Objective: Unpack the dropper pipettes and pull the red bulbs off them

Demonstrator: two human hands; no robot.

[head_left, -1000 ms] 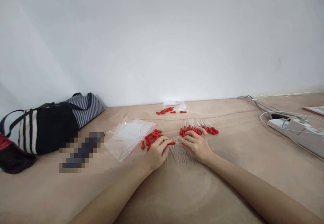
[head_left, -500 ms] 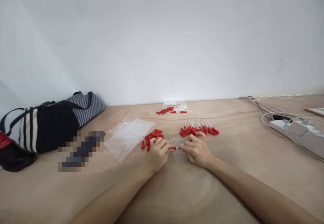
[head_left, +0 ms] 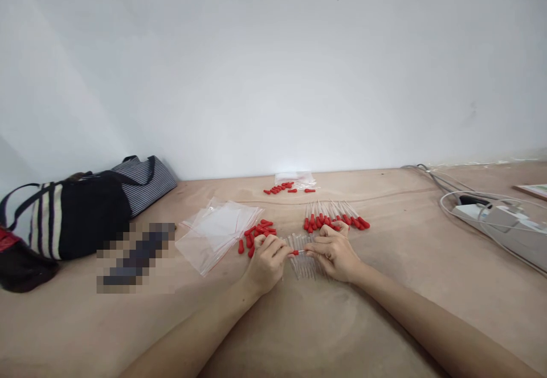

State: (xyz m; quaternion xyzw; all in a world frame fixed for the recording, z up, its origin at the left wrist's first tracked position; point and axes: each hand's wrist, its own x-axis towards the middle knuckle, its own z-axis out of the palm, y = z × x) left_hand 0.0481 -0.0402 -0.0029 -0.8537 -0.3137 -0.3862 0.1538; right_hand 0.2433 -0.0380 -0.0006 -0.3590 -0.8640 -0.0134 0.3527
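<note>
Tan wood-look tabletop (head_left: 273, 332): my forearms come in over it from the near edge.
Loose clear thin tubes (head_left: 304, 269): lying side by side below and between my hands, tips toward me.
Left hand (head_left: 267, 261): thumb and fingertips pinched together on a small red rubbery bulb (head_left: 294, 252), narrow end facing right.
Right hand (head_left: 335, 252): thumb and index clamped on a slim clear tube (head_left: 301, 251), lined up with that bulb. Can't tell what the other fingers are doing.
Bulb and tube: what just changed is a tiny bit more tube showing between my fingertips than half a second ago. I'd guess the two ends are joined, but how deep it's seated, no idea from here.
Loose red bulb pile (head_left: 249, 241): just beyond and left of my left hand.
Flat clear zip bags with red seams (head_left: 226, 224): overlapping, left of the pile.
Red-bulbed clear droppers (head_left: 325, 222): fanned just past my right hand, bulbs near, stems far.
Black cloth bag with cream stripes (head_left: 94, 212): off left.
White plastic box with cables (head_left: 508, 224): off right.
Small far cluster of red bulbs (head_left: 280, 187): near the pale wall (head_left: 273, 81), beside a clear bag (head_left: 293, 177).
</note>
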